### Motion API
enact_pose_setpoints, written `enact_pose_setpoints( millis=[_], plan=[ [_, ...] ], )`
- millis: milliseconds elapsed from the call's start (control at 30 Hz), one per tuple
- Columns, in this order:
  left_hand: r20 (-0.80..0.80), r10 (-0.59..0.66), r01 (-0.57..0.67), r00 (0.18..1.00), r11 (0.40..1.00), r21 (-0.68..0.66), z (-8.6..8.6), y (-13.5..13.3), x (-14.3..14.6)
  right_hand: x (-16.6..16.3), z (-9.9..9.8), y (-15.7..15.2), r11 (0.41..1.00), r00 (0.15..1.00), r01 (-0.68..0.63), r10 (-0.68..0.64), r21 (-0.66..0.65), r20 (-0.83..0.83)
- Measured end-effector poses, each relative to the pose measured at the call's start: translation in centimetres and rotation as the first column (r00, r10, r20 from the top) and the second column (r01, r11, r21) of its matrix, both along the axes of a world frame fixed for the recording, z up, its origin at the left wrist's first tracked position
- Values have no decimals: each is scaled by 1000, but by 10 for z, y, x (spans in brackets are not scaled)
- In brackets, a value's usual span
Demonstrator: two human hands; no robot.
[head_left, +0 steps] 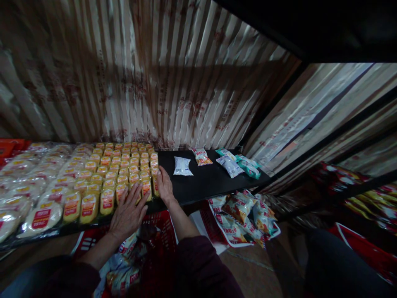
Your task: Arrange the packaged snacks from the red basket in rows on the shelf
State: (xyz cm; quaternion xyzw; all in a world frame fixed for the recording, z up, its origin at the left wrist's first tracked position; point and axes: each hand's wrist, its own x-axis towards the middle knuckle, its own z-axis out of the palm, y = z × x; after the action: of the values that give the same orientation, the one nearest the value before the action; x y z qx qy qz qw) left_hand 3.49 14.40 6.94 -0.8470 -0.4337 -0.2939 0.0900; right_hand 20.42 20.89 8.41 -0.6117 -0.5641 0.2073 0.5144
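Note:
Rows of small yellow packaged cakes (107, 200) with red and white labels stand packed on a black shelf (204, 182). My left hand (130, 211) lies with fingers stretched over the front packs near the right end of the rows. Against the right side of the last row rests my right hand (164, 185), its palm facing the packs and its fingers extended. Neither hand grasps a pack. Left of the cakes are rows of flat round packaged breads (43, 218) in clear wrap.
Several snack bags lie on the shelf's right part, including a white bag (182, 166) and a green bag (249, 169). Below are a red basket (164, 223) holding bags and another pile of snack bags (238, 215). A black post (276, 99) and striped plastic sheeting (139, 74) surround the shelf.

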Motion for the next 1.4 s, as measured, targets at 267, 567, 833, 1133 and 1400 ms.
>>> enact_pose_setpoints(
  millis=[267,567,833,1133,1400],
  plan=[
    [12,20,-20,1000,1000,-12,-1,0,1,23,21,42,996,995,-80,78,-42,-59],
    [26,9,-10,1000,999,36,-6,1,3,24,17,85,984,971,-172,162,-41,-175],
    [3,13,-13,1000,999,33,-5,1,3,26,6,106,993,976,-87,67,-85,-209],
    [5,25,-25,1000,999,43,-8,1,4,24,-1,118,983,970,-154,131,-99,-207],
    [15,20,-20,1000,999,46,-7,1,5,21,0,109,971,972,-163,129,-172,-197]
  ],
)
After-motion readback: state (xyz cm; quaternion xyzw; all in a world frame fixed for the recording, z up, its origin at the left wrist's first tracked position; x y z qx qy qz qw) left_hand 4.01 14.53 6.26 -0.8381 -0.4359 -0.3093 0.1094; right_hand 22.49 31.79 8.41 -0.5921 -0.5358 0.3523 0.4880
